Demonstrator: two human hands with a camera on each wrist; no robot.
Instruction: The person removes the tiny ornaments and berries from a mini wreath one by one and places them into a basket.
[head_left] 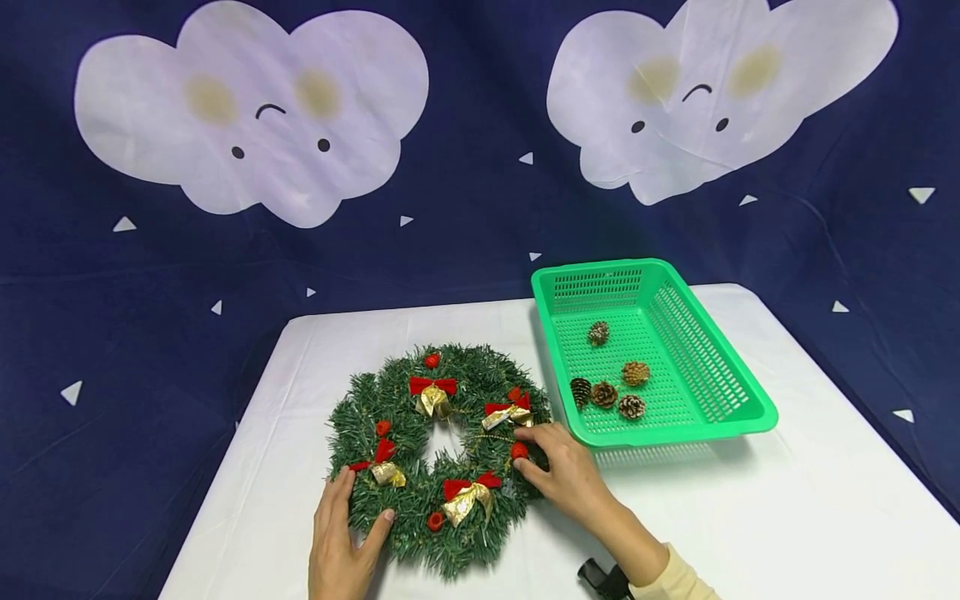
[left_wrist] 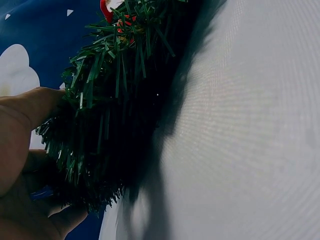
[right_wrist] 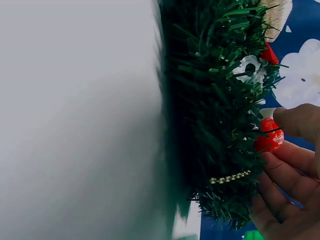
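A green Christmas wreath (head_left: pixel 352 421) lies on the white table, decorated with red bows, gold bells and small red berries. My left hand (head_left: pixel 337 537) holds its lower left edge, thumb on the top and fingers along the outer side. On the right side of the wreath, my right hand (head_left: pixel 566 475) pinches a red berry (right_wrist: pixel 270 136) between thumb and fingers, right at the foliage. A gold bead string (right_wrist: pixel 230 177) shows near those fingers. One gold bell with a red bow (head_left: pixel 468 500) sits at the lower part of the ring.
A green plastic basket (head_left: pixel 652 438) stands at the right, close to the wreath. Several pine cones (head_left: pixel 635 373) lie inside it. A dark blue curtain (head_left: pixel 480 167) with white clouds hangs behind the white tablecloth (head_left: pixel 720 508). A black wrist device (head_left: pixel 603 577) shows by the right sleeve.
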